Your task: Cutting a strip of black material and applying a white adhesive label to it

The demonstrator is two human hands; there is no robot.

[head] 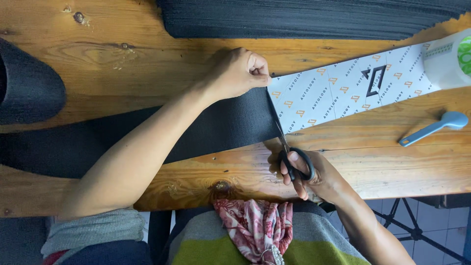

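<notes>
A long black mesh fabric strip [216,125] lies across the wooden table [147,73]. My left hand [240,73] pinches the strip's far corner where it meets a white printed card template [343,91]. My right hand [306,174] holds black-handled scissors [292,157], fingers through the loops. The blades point away from me and run along the template's left edge, at the boundary between fabric and card.
A stack of black fabric [304,17] lies at the far edge, and a dark roll [27,88] sits at the left. A tape roll [449,59] rests on the template's right end. A blue plastic spoon [434,127] lies at the right.
</notes>
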